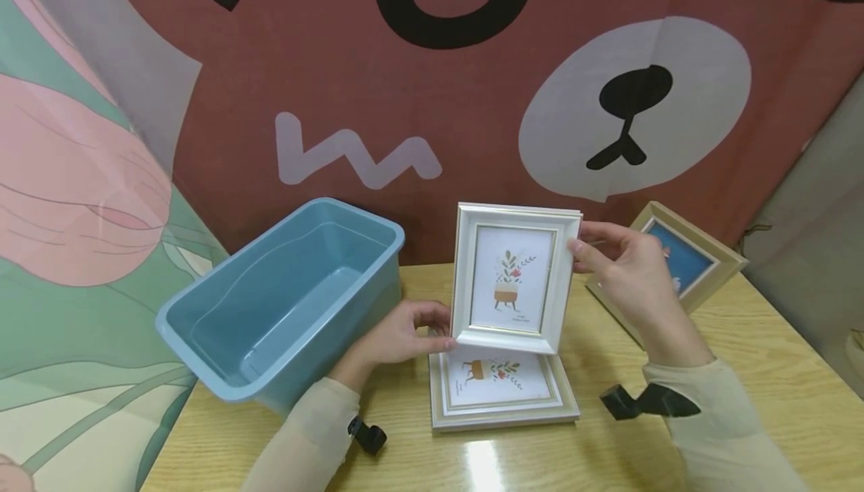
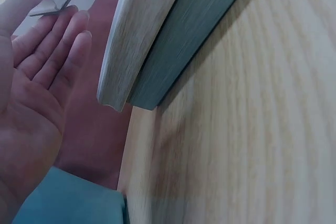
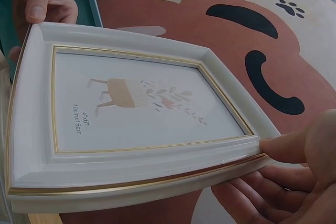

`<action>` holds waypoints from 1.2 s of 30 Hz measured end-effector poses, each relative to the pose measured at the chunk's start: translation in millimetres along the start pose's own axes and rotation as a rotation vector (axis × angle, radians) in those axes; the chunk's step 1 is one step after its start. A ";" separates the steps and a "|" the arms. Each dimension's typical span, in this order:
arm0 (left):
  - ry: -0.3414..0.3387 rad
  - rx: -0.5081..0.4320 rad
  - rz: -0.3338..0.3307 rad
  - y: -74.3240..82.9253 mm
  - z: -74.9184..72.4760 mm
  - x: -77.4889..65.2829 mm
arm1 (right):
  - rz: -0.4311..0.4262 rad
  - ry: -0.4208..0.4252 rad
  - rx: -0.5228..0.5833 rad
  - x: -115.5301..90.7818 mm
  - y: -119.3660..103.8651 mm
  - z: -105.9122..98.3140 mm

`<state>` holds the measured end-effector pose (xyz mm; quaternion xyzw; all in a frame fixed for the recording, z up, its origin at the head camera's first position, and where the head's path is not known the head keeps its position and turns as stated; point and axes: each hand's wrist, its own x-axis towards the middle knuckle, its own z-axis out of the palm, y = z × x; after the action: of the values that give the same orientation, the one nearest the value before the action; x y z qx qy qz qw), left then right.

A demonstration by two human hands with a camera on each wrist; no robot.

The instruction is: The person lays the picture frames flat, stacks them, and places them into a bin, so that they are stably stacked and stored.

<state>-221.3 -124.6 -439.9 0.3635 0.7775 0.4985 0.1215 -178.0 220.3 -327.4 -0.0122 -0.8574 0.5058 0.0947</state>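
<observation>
A white picture frame with a thin gold inner line stands upright between both hands, showing a potted-plant print. Its lower left corner is pinched by my left hand, thumb in front and fingers behind. My right hand grips the right edge near the top, its thumb on the front face in the right wrist view. Beneath the raised frame, a second picture frame with the same print lies face up on the table, its far part hidden. In the left wrist view, thumb and fingers of the left hand meet around a corner.
A blue plastic bin stands to the left, close to the left forearm. Behind the right hand, a beige picture frame with a blue picture leans at an angle. A bear-patterned cloth hangs behind the wooden table.
</observation>
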 end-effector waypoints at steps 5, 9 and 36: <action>0.041 -0.001 0.043 -0.1 4.2 -3.1 | -0.007 0.003 0.009 0.1 1.3 0.0; 0.066 -0.002 0.054 0.6 5.6 -5.0 | -0.016 0.007 0.018 0.3 2.2 -0.3; 0.216 -0.046 0.082 1.4 17.7 -16.8 | -0.215 0.072 0.442 -0.7 19.7 3.7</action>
<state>-199.1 -123.7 -450.0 0.3365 0.7587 0.5572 0.0248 -179.4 226.6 -346.4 0.0820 -0.7184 0.6672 0.1790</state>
